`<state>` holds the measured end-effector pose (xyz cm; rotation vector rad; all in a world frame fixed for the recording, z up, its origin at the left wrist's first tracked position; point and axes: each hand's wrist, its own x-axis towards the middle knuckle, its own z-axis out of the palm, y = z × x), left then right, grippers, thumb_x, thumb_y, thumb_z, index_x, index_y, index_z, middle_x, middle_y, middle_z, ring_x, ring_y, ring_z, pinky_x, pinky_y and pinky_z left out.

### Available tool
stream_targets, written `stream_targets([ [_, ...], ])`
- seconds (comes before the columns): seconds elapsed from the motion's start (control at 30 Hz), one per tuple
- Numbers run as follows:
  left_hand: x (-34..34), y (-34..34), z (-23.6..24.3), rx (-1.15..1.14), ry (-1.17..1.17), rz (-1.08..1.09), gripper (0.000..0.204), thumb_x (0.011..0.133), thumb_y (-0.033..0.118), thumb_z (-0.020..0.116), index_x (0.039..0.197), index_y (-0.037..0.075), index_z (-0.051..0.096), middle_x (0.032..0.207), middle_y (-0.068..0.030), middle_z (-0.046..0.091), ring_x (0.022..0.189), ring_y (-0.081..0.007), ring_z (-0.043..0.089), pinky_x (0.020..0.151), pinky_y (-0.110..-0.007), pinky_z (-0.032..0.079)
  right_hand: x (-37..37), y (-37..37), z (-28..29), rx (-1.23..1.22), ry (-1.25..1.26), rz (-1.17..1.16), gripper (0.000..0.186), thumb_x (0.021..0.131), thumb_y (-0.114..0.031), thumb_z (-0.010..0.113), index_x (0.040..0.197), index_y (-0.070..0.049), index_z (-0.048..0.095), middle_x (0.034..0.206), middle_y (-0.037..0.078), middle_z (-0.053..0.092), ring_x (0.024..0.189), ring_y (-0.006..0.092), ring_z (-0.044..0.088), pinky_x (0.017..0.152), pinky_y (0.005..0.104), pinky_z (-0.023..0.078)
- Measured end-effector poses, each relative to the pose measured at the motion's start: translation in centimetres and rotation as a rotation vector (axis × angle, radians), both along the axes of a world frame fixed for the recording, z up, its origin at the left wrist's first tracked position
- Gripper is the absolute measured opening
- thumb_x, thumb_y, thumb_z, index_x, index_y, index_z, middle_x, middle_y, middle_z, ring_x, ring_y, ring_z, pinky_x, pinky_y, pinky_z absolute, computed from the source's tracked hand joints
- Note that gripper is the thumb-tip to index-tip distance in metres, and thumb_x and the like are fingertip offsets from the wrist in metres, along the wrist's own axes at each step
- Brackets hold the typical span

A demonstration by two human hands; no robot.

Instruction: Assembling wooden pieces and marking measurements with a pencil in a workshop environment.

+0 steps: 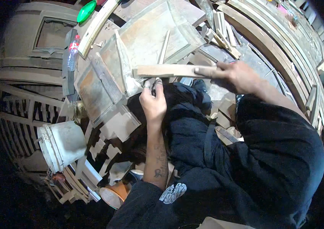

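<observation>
A pale wooden strip (169,70) lies crosswise in front of me, above my dark-clothed legs. My left hand (152,96) grips it from below near its left end, fingertips at its lower edge; whatever else sits under there is hidden. My right hand (230,75) is closed on the strip's right end, fingers along it. Behind the strip are dusty, pale, curved boards (150,32) with a narrow stick (164,45) on them. A stained flat panel (93,87) leans to the left of my left hand.
A white bucket (62,143) stands at left, with an orange container (118,192) lower down. A plastic bottle (73,53) and green dish (86,10) are at upper left, near a wooden door (24,45). Long curved timbers (269,49) and offcuts (225,40) lie at upper right.
</observation>
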<state>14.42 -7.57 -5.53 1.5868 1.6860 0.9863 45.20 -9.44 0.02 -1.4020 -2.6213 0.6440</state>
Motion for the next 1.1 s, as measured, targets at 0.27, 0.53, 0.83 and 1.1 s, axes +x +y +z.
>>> stream_targets([
  [0.27, 0.7, -0.4, 0.3, 0.055, -0.05, 0.003, 0.018, 0.096, 0.014, 0.064, 0.094, -0.004, 0.063, 0.069, -0.0131, 0.063, 0.06, -0.0161, 0.055, 0.058, -0.035, 0.045, 0.8, -0.8, -1.0, 0.029, 0.046, -0.059, 0.066, 0.086, -0.009, 0.067, 0.146, -0.028, 0.048, 0.108, 0.019, 0.065, 0.091, 0.0407, 0.066, 0.081, 0.0481, 0.055],
  [0.53, 1.2, -0.4, 0.2, 0.066, -0.048, -0.015, 0.021, 0.095, 0.016, 0.065, 0.097, -0.005, 0.065, 0.067, -0.0126, 0.063, 0.058, -0.0159, 0.058, 0.056, -0.034, 0.046, 1.2, -0.3, -1.9, 0.102, 0.098, -0.15, 0.084, 0.075, 0.007, 0.059, 0.146, -0.036, 0.047, 0.111, 0.016, 0.067, 0.091, 0.0398, 0.068, 0.081, 0.0464, 0.057],
  [0.83, 1.7, -1.1, 0.9, 0.011, -0.249, -0.015, 0.016, 0.098, 0.012, 0.063, 0.096, -0.004, 0.064, 0.062, 0.0005, 0.056, 0.052, -0.0037, 0.047, 0.048, -0.024, 0.036, 1.0, -0.8, -1.7, 0.171, 0.165, -0.137, 0.075, 0.083, -0.003, 0.061, 0.147, -0.038, 0.044, 0.098, 0.016, 0.065, 0.085, 0.0398, 0.068, 0.078, 0.0491, 0.057],
  [1.1, 2.1, -2.0, 0.5, -0.07, -0.342, -0.06, 0.019, 0.1, 0.017, 0.061, 0.106, -0.002, 0.06, 0.066, 0.0023, 0.052, 0.049, -0.0055, 0.048, 0.043, -0.022, 0.037, 2.0, -0.2, -2.8, 0.208, 0.211, -0.157, 0.074, 0.082, -0.009, 0.064, 0.148, -0.036, 0.044, 0.095, 0.016, 0.063, 0.082, 0.0401, 0.066, 0.07, 0.0491, 0.055],
])
